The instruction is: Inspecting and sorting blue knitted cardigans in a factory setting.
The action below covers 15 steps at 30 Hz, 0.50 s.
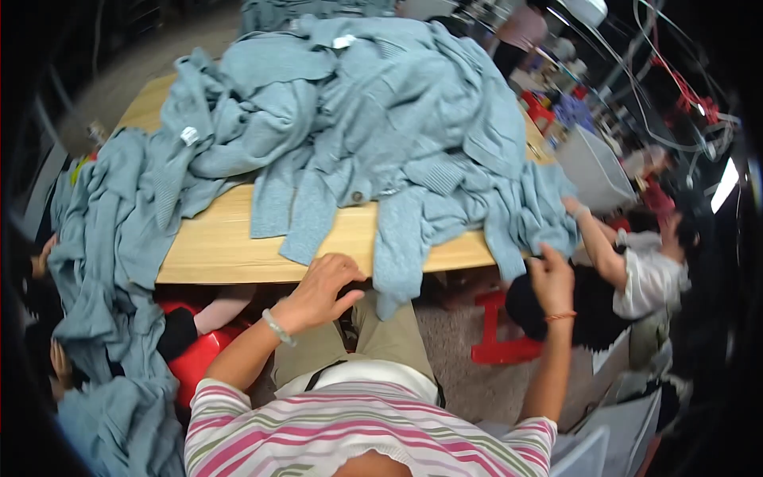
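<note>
A large heap of grey-blue knit sweaters [397,103] covers most of a light wooden table [214,246]. Sleeves hang over the near edge, and a dark button shows on one piece. At that edge my left hand [324,290], with a pale bangle on the wrist, is open with its thumb apart and holds nothing. A hanging sleeve [397,270] lies just to its right. My right hand [552,277], with a reddish cord at the wrist, is raised by the table's right corner beside another drooping sleeve [506,246]. Its fingers are loosely bent, thumb apart, nothing visible in them.
More grey-blue knitwear [119,413] drapes down at the left, by another person's hands. A seated person in a white top [652,274] reaches toward the heap from the right. Red stools [505,334] stand beneath, with grey bins [596,171] at the right.
</note>
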{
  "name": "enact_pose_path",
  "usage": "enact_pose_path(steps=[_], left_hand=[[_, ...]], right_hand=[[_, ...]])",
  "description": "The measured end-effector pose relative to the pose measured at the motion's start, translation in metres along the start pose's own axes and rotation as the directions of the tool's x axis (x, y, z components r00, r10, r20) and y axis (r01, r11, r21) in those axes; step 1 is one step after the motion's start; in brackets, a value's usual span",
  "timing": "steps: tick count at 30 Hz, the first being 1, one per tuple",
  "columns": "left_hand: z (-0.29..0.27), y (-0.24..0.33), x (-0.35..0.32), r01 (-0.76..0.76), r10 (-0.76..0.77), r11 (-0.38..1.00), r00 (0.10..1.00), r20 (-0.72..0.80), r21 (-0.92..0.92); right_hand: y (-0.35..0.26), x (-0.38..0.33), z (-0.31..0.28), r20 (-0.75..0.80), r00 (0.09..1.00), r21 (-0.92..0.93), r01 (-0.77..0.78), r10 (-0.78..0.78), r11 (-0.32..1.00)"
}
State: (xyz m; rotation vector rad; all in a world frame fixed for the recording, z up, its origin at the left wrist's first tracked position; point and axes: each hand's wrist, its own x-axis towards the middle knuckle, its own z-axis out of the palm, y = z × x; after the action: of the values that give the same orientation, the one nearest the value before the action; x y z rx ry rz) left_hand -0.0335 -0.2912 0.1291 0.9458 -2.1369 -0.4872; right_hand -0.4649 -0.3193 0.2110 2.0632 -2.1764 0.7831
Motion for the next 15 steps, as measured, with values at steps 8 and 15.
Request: enact_pose_path(steps=[8,15], left_hand=[[-0.047,-0.002,-0.078,0.366,-0.355,0.921,0.93,-0.099,0.133],[-0.041,-0.001,-0.063,0.419,-0.412,0.907,0.905,-0.102,0.053]], right_hand=[[-0.19,0.123,0.151,0.004,0.958,0.377,0.264,-0.286,0.888],[-0.215,0.201,0.214,-0.102,0.994,0.719,0.097,-0.034,0.688]])
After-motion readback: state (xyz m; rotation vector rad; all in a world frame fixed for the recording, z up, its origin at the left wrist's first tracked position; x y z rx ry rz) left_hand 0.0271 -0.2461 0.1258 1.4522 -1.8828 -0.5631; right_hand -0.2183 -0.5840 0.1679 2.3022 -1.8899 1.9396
